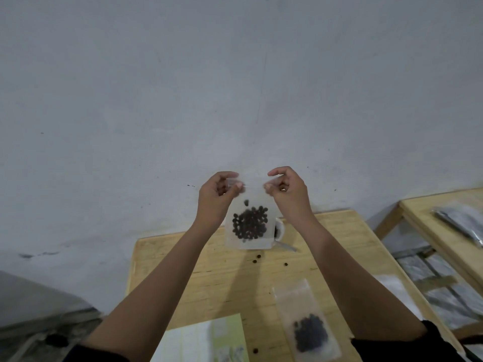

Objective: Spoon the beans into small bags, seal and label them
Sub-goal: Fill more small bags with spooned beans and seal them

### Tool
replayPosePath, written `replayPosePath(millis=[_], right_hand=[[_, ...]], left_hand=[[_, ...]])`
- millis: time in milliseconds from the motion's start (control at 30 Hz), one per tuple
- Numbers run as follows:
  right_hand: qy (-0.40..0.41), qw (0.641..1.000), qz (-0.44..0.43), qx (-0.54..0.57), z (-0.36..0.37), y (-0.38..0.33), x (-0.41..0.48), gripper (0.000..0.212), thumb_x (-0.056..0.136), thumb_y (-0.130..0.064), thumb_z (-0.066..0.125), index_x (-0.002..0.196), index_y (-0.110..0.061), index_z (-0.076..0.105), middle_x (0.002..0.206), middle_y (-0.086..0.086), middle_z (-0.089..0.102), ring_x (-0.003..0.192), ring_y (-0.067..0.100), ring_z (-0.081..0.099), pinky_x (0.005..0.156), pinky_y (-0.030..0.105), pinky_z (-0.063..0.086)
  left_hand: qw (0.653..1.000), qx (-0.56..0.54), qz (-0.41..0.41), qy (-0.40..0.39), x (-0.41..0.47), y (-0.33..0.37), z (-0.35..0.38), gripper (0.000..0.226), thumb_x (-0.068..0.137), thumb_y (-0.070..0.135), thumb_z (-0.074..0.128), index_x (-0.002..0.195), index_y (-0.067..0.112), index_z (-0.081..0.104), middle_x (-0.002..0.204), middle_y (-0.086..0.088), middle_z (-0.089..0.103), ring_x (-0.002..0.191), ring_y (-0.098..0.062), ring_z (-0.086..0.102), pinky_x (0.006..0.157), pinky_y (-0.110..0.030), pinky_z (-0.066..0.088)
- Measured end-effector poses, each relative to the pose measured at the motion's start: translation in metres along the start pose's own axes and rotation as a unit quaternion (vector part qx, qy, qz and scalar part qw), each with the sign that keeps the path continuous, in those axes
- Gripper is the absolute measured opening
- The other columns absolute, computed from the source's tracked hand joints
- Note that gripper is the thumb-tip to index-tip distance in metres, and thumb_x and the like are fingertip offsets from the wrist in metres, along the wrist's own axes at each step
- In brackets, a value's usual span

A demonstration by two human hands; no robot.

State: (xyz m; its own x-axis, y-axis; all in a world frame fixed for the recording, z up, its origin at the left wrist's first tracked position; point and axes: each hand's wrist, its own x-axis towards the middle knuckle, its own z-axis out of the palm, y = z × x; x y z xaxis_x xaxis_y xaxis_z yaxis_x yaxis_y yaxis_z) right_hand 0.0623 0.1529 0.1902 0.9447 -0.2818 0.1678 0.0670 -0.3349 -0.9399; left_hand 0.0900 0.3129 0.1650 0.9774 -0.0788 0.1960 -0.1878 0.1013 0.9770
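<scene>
A small clear bag point(249, 241) with dark beans point(250, 222) in its lower half hangs upright in the air above the wooden table point(217, 278). My left hand point(215, 198) pinches its top left corner and my right hand point(288, 190) pinches its top right corner. Behind the bag, a white cup point(279, 229) with beans stands on the table, mostly hidden, with a spoon point(286, 246) poking out beside it. A second filled bag point(304, 327) lies flat at the front right.
Several loose beans point(257, 258) lie scattered on the table. A pale green label sheet point(209, 340) lies at the front edge. More clear plastic point(400, 293) sits by the right edge. A second wooden table point(444, 226) with dark packets stands to the right. A grey wall is behind.
</scene>
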Motion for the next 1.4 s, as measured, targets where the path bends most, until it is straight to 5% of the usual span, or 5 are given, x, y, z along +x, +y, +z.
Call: replayPosePath(millis=[367,733,1000,1167,1400], right_hand=[[-0.029,1.000,0.007,-0.002,0.005,-0.005,0.000,0.022,0.077,-0.022,0.075,0.093,-0.025,0.061,0.097,0.006,0.065,0.091,0.023,0.062,0.080,0.032,0.052],[0.000,0.999,0.028,-0.036,0.006,-0.009,0.000,0.014,0.077,-0.016,0.074,0.085,-0.018,0.062,0.086,-0.013,0.064,0.075,-0.009,0.055,0.053,-0.002,0.037],[-0.084,0.996,0.014,-0.017,-0.007,-0.005,0.002,0.014,0.080,-0.016,0.073,0.087,-0.026,0.066,0.094,-0.010,0.068,0.093,0.008,0.064,0.084,0.023,0.051],[-0.086,0.996,0.021,0.004,-0.011,-0.007,0.006,0.019,0.080,-0.001,0.070,0.083,-0.019,0.066,0.087,0.002,0.070,0.077,0.012,0.067,0.076,0.021,0.056],[-0.022,0.999,0.027,-0.012,-0.001,-0.003,0.002,0.018,0.076,-0.011,0.076,0.079,-0.025,0.065,0.081,-0.005,0.066,0.082,0.017,0.065,0.079,0.033,0.056]], left_hand=[[0.996,0.068,0.038,0.043,-0.003,0.005,0.003,0.017,0.088,0.004,0.062,0.100,0.016,0.061,0.081,0.000,0.067,0.079,-0.016,0.068,0.080,-0.032,0.055],[0.998,0.049,0.027,-0.003,-0.009,0.005,0.012,0.018,0.089,0.001,0.059,0.101,0.014,0.062,0.083,-0.007,0.071,0.081,-0.016,0.070,0.080,-0.026,0.055],[0.999,0.027,0.018,-0.027,-0.005,0.004,0.002,0.021,0.093,-0.002,0.050,0.101,0.013,0.063,0.088,-0.006,0.071,0.082,-0.012,0.070,0.076,-0.021,0.054],[0.999,0.001,0.005,-0.038,-0.003,0.004,-0.003,0.017,0.092,-0.002,0.054,0.104,0.007,0.062,0.090,-0.011,0.071,0.082,-0.015,0.071,0.075,-0.023,0.056],[0.998,0.026,0.011,-0.054,-0.002,0.003,0.006,0.017,0.087,-0.001,0.061,0.099,0.010,0.062,0.088,-0.007,0.072,0.084,-0.017,0.071,0.077,-0.026,0.055]])
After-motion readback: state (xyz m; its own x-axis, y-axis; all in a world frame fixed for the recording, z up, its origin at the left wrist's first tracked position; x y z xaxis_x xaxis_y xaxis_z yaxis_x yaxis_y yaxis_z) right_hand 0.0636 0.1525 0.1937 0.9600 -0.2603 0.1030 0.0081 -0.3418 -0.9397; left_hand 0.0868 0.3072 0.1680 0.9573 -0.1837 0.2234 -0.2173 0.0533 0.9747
